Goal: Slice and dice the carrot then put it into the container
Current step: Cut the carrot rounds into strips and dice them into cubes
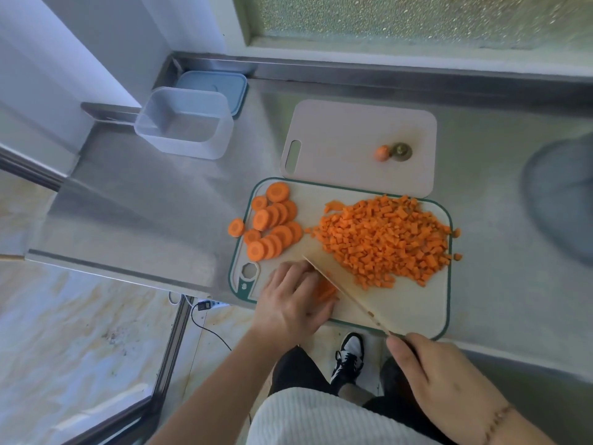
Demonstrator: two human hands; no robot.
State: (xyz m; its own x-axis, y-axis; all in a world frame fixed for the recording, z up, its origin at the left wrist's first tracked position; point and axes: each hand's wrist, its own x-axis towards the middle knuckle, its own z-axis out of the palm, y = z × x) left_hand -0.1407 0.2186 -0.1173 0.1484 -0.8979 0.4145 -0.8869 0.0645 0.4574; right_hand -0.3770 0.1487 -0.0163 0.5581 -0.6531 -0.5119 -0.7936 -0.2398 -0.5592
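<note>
1. The counter (167, 200) is brushed stainless steel with a raised back lip and a dull, streaky sheen.
2. On it lies a pale cutting board (414, 303) with a dark green rim, rounded corners and a hexagonal hole at its near left corner.
3. A broad heap of small, rough carrot cubes (385, 239) covers the right half of that board; a few cubes have strayed to its right rim.
4. Flat carrot rounds (272, 223), overlapping like shingles, sit on the far left part of the board; one round lies just off the rim on the steel.
5. The left hand (295, 300) is curled, fingers pressed together over a small bunch of carrot strips (325, 290) at the near left of the board; most of the bunch is hidden under the fingers.
6. The right hand (449, 383) is closed around the handle of a knife (340, 290); the handle is almost wholly covered, and the thin blade runs diagonally, its edge against the strips.
7. A second, plain pinkish board (337, 130) with a slot handle lies just beyond, carrying a carrot tip and a greenish top end.
8. The translucent, rounded-rectangular container (186, 123) stands empty at far left, well apart from the carrot, with a blue lid (224, 85) behind it.
9. A blurred grey round shape at the right edge cannot be made out.
</note>
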